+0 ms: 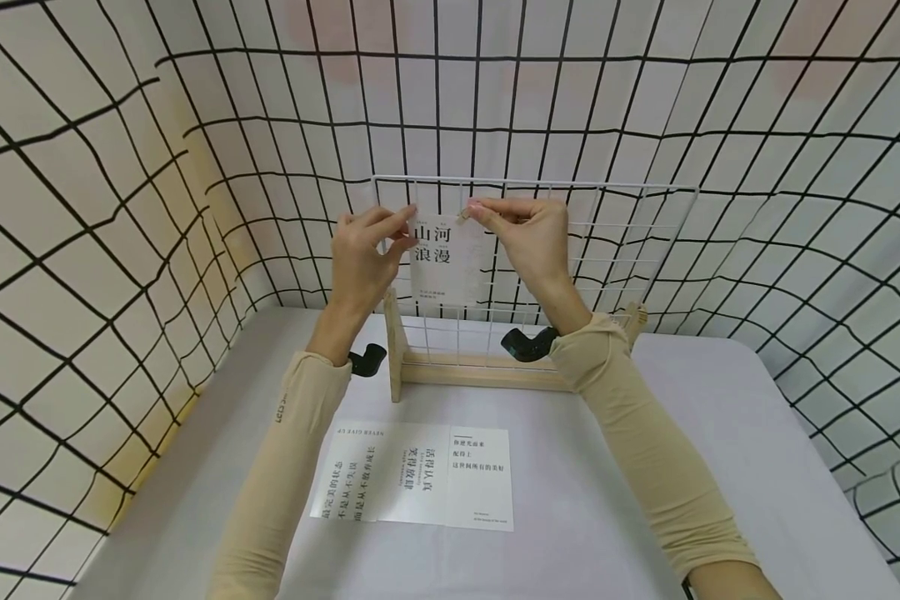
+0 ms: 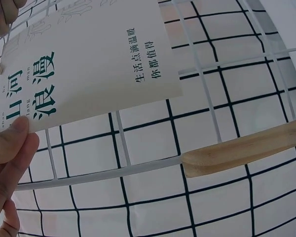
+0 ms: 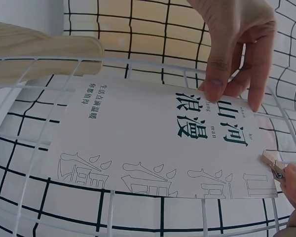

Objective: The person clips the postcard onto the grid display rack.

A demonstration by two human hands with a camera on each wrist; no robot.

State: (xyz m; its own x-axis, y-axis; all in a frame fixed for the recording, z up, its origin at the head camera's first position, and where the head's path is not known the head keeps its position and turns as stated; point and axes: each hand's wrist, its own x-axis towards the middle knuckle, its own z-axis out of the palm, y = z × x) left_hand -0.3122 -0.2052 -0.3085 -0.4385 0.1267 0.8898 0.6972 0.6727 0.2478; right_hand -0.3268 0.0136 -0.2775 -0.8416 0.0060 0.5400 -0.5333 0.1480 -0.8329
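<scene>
A white card (image 1: 444, 271) with dark green lettering stands against a white wire grid rack (image 1: 600, 225). My left hand (image 1: 367, 254) pinches the card's left edge between thumb and fingers, near the top, as the left wrist view also shows at the thumb (image 2: 12, 140). At the card's upper right, my right hand (image 1: 528, 237) pinches a small wooden clothespin (image 3: 272, 164). The clothespin's tip lies at the card's top edge; whether it also grips a rack wire I cannot tell.
The rack stands on a wooden base (image 1: 487, 377) with upright wooden ends. Several printed cards (image 1: 412, 479) lie side by side on the white tabletop (image 1: 570, 492) in front. Black wire mesh (image 1: 435, 92) in front of white cloth encloses the back and sides.
</scene>
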